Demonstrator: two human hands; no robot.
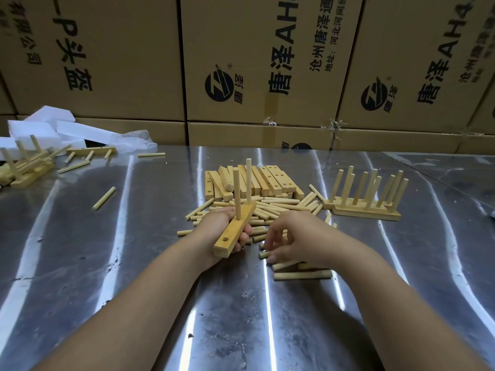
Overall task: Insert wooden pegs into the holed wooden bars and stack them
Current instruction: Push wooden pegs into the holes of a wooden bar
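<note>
The left hand (pixel 223 232) grips a bar (pixel 233 232) from below, fingers curled round its middle. It holds the bar above the table (pixel 134 263), the near end tipped down toward the person. Two pegs stand upright in the bar, a nearer one (pixel 236 194) and a farther one (pixel 248 180). A third hole (pixel 225 239) near the low end is empty.

The right hand (pixel 292 236) is palm down just beside the left, its fingers (pixel 271 257) bent and spread over loose pegs (pixel 267 207) scattered on the table. The fingertips seem to touch a short peg (pixel 263 254), but the view does not show whether they pinch it. More pegs lie under and in front of the wrist, the longest one (pixel 302 275) nearest the person.

Behind the hands is a heap of bars (pixel 270 180) with holes showing, lying on the far edge of the peg scatter. To the right, near the heap, stands a stack (pixel 367 207) of pegged bars, their pegs pointing up. At the far left edge lies another stack (pixel 24 167), tilted, with a few stray pegs and one pegged bar beside it. A lone peg (pixel 104 198) lies well apart on the left.

White foam blocks (pixel 40 127) and a plastic bag (pixel 138 140) sit at the back left. Printed boxes (pixel 267 62) wall the table's far side.
</note>
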